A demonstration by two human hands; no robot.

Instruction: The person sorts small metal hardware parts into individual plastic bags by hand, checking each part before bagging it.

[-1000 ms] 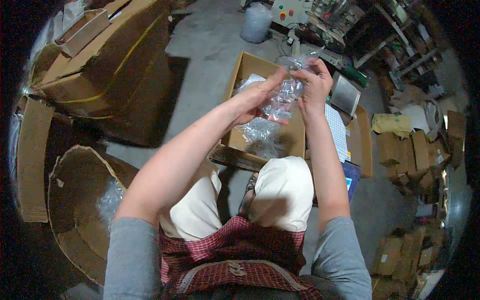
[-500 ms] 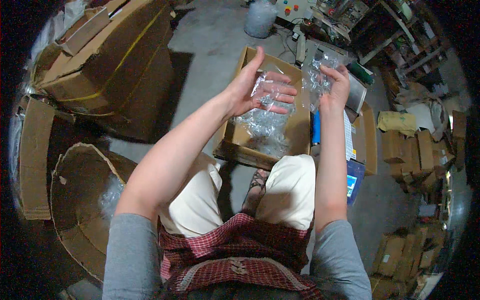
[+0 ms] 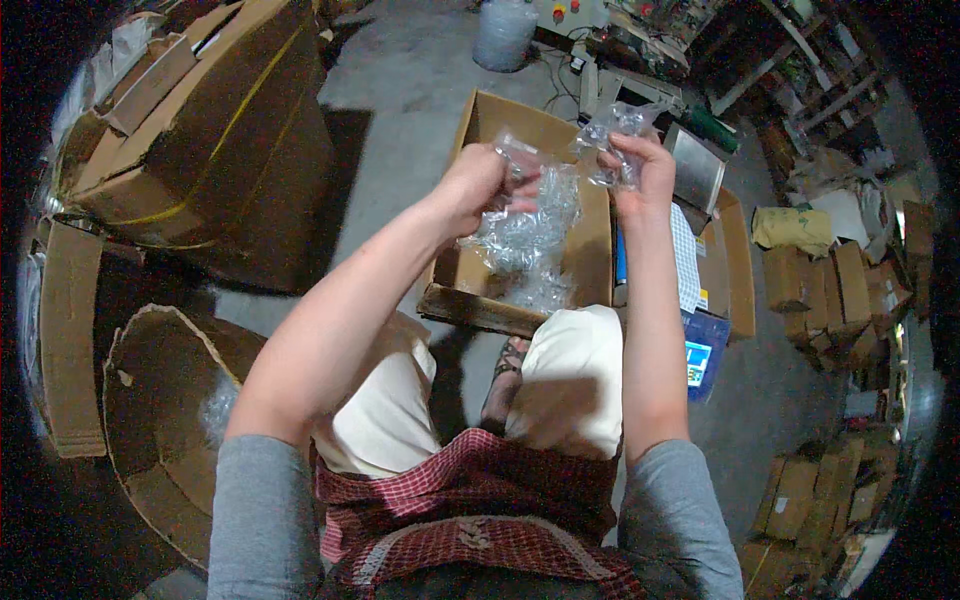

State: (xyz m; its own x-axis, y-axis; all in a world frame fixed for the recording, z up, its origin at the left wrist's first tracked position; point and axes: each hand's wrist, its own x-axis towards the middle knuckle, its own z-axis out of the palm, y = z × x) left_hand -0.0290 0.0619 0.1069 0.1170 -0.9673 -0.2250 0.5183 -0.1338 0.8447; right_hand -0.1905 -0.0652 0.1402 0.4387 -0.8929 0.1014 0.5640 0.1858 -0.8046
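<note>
Above the open cardboard carton [image 3: 500,112] by the person's knees, both hands are busy with thin, clear plastic. Toward the far right corner, the right hand [image 3: 642,168] holds a crinkled clear packet [image 3: 603,135], thumb and fingers closed on it, so that it overlaps the carton's right edge in view. Over the left edge, the left hand [image 3: 478,182] is partly curled, its fingers reaching inward behind a loose clear film [image 3: 518,150]; whether they pinch it or merely lie against it, I cannot tell. Below, inside the carton, a heap of clear plastic [image 3: 540,225] runs from the middle toward the near edge, with the cardboard floor bare along either side. The step in hand looks like handling single pieces over the heap — one piece at each hand, apart from each other. What the next move calls for, I would judge, is a light fingertip grip on the slippery film and a clear sight of its edges, since transparent layers are easily confused. Just outside the right edge are a blue cylinder [image 3: 620,258] and a checked sheet [image 3: 685,260]; nearer the person, a blue device with a lit screen [image 3: 706,350].
</note>
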